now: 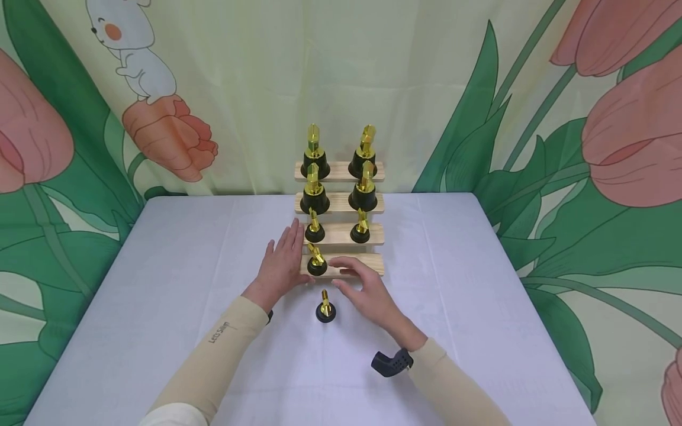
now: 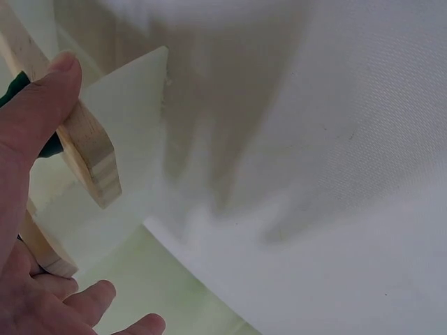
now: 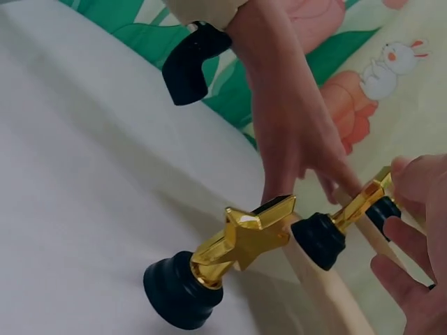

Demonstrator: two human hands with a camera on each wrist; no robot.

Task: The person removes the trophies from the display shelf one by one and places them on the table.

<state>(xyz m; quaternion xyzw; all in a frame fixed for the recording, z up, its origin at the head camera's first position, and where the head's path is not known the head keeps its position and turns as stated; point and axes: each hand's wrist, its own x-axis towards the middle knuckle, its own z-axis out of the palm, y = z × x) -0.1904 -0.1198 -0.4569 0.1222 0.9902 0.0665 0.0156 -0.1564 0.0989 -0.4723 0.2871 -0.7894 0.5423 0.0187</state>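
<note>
A tiered wooden rack (image 1: 341, 234) bears several gold-topped trophies on black bases. My left hand (image 1: 282, 260) lies along the rack's left end with fingers extended; in the left wrist view its thumb (image 2: 59, 87) rests on a shelf end. On the lowest shelf, toward its left, a small trophy (image 1: 317, 266) stands between my hands. My right hand (image 1: 367, 293) hovers at that shelf, fingers bent and thumb apart, holding nothing. Another small trophy (image 1: 325, 310) stands on the table in front of the rack, its gold star (image 3: 248, 241) plain in the right wrist view.
Two larger trophies stand on each upper shelf, such as the top left one (image 1: 315, 160). A pair of small ones, including the right one (image 1: 360, 232), is on the third shelf down. The white-covered table (image 1: 213, 248) meets a tulip-printed curtain (image 1: 256, 118) behind.
</note>
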